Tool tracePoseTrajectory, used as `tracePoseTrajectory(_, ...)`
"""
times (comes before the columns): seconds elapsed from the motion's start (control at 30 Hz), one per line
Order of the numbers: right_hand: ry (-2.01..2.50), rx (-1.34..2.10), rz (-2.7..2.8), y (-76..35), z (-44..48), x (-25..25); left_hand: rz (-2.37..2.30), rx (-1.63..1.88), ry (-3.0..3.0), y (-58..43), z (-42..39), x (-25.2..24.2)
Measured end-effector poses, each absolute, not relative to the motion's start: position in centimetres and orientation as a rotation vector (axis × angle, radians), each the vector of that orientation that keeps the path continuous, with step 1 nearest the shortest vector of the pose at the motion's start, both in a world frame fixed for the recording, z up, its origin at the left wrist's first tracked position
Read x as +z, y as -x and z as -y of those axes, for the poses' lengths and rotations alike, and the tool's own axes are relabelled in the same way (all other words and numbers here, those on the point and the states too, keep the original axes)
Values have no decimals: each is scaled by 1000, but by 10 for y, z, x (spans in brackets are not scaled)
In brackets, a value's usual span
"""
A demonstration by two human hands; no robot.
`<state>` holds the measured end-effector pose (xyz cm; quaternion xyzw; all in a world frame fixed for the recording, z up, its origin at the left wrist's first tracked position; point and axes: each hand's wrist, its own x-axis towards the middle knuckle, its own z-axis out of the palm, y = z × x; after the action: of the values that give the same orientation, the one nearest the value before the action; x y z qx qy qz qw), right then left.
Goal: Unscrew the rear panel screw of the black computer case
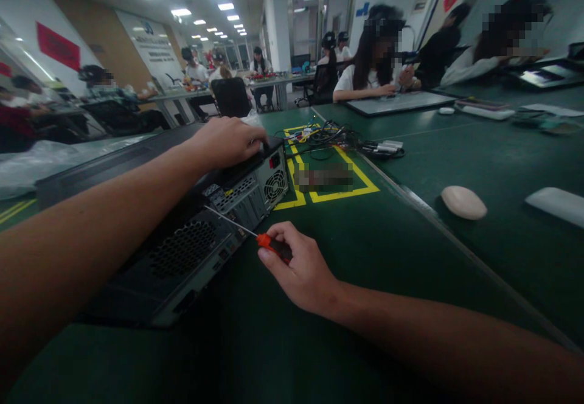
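A black desktop computer case (182,258) lies on its side, its rear panel with a fan grille, expansion slots and ports facing right. My left hand (230,141) is on top near the far rear corner, fingers bent down at the edge; my left forearm crosses over the case. In my right hand (301,270) is a screwdriver (269,243) with an orange and black handle. Its thin shaft points left and its tip meets, or comes very near, the rear edge of the case. Whether a screw sits at the tip is too small to tell.
The green table (387,252) carries yellow tape outlines (344,196), a bundle of cables (333,136), a blurred-out object (323,177) and a pale computer mouse (464,202). Clear plastic wrap (27,167) lies left of the case. Across the table a person (371,69) works at a flat panel (401,103).
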<state>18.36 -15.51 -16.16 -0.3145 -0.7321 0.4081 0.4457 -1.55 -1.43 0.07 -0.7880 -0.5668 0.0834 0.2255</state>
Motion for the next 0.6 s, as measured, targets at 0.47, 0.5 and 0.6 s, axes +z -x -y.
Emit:
tracePoseTrajectory(0.47,774,1009,1824,-184,155,-161,1536,233,2173,16,15,1)
tracePoseTrajectory(0.5,773,1010,1824,-184,155,-160,1539,236,2170,16,15,1)
tracePoseTrajectory(0.6,765,1008,1824,-184,155,-160,1530,250,2167,15,16,2)
